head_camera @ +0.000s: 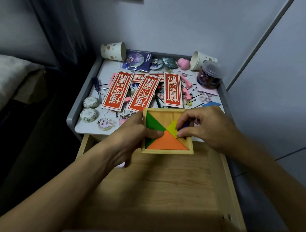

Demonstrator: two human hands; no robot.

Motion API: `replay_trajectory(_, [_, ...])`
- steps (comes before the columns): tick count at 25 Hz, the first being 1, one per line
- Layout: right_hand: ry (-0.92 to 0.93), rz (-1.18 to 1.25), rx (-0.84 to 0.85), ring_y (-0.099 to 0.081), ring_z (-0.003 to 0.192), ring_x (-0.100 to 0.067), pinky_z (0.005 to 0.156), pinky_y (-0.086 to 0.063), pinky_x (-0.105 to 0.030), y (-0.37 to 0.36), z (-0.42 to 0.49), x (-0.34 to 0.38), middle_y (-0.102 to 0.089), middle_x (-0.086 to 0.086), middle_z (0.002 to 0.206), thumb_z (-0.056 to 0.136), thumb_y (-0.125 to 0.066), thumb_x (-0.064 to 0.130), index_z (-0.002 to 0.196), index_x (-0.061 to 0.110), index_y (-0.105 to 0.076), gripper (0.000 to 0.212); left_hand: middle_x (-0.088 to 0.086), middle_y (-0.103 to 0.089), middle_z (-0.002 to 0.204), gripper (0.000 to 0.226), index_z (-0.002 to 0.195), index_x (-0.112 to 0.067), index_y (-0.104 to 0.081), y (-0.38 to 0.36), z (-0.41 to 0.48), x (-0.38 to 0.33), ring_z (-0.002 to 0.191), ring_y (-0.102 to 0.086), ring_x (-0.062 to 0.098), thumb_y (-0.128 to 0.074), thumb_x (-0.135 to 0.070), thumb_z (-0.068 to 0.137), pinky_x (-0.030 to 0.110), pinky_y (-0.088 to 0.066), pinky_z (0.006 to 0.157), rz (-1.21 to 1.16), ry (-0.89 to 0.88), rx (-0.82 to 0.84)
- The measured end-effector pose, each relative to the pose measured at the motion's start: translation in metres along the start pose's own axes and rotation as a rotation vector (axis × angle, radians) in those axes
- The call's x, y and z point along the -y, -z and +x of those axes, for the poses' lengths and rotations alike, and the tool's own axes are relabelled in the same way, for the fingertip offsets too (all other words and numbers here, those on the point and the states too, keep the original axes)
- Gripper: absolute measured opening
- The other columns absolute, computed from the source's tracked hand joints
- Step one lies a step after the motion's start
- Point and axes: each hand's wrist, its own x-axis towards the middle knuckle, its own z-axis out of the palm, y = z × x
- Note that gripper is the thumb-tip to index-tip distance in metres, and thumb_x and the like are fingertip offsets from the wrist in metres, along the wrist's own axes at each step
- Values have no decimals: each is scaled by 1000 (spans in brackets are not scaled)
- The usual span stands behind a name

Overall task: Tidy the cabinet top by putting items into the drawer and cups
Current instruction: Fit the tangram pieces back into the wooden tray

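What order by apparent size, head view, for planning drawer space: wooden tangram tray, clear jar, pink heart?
1. wooden tangram tray
2. clear jar
3. pink heart
The tray is nearest the camera, exaggerating its lead.

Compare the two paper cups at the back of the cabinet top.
The left cup sits in the back left corner, mouth facing right; the right cup sits back right, mouth facing left. The left cup shows fully; a clear jar partly hides the right cup. Both are spotted paper cups lying on their sides.
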Motion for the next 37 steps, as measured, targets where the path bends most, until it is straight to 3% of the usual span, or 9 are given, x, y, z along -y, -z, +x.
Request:
replay_trajectory(5, [64, -65, 32, -55, 78, -6, 63, -39, -13, -3, 0, -8, -62, 12, 85, 69, -84, 25, 80, 27, -74, 15, 10, -72, 111, 50, 123, -13, -57, 2, 0, -2, 105, -67, 30, -67, 11, 79, 50, -52, 96, -16, -11, -14])
replay_trajectory(9, [66, -57, -77, -54, 76, -16, 64, -44, -28, -4, 1, -12, -61, 5, 89, 78, -78, 19, 85, 22, -74, 8, 11, -71, 113, 51, 123, -13, -57, 5, 3, 0, 107, -66, 32, -68, 9, 78, 52, -50, 98, -13, -11, -6])
replay_trajectory(15, [-39, -40, -163, -45, 73, 0, 62, -34, -9, -7, 5, -11, -53, 7, 91, 81, -76, 24, 100, 27, -71, 20, 10, -70, 116, 58, 127, -15, -55, 7, 4, 0, 109, -65, 32, -72, 4, 75, 53, -49, 99, -12, -9, 33])
replay_trajectory(19, [-27, -80, -87, -42, 79, 7, 65, -31, -5, -15, 10, -9, -43, 15, 87, 80, -77, 24, 100, 29, -72, 20, 10, -71, 115, 53, 127, -13, -55, 7, 2, 0, 108, -66, 31, -67, 7, 80, 52, -49, 99, -1, -15, 40])
replay_trajectory(24, [-22, -46, -54, -46, 77, 3, 66, -35, -7, -16, 10, -12, -49, 11, 89, 81, -76, 23, 100, 29, -72, 20, 10, -71, 113, 49, 124, -13, -57, 9, -1, -3, 106, -68, 31, -65, 9, 82, 51, -51, 97, 8, -19, 21])
replay_trajectory(27, [-105, 54, -246, -54, 78, -4, 68, -46, -17, -3, 12, -19, -59, 11, 92, 91, -65, 18, 105, 23, -72, 17, 9, -73, 107, 45, 119, -15, -59, 8, -5, -8, 99, -70, 29, -66, 9, 81, 48, -55, 91, 3, -34, -44])
replay_trajectory(30, [-338, -28, -429, -57, 78, -10, 53, -43, -16, 19, 14, -47, -64, 4, 92, 91, -66, 16, 101, 20, -72, 12, 10, -73, 106, 44, 119, -13, -59, 9, -6, -10, 92, -72, 27, -67, 8, 81, 41, -59, 80, -24, -29, -90])
replay_trajectory(34, [-604, -511, -74, -54, 92, -21, 77, -47, -31, 31, 6, -99, -62, -9, 110, 78, -79, 16, 106, 16, -70, 30, 6, -75, 100, 43, 118, -13, -60, 8, -8, -11, 86, -73, 23, -68, 6, 81, 33, -59, 66, -59, -19, -86])
replay_trajectory(37, [-640, -576, -52, -52, 89, -19, 84, -49, -32, 28, 6, -106, -61, -10, 107, 74, -82, 11, 103, 12, -71, 32, 7, -75, 101, 44, 119, -13, -59, 8, -7, -12, 87, -73, 24, -69, 6, 80, 34, -60, 68, -48, -28, -83])
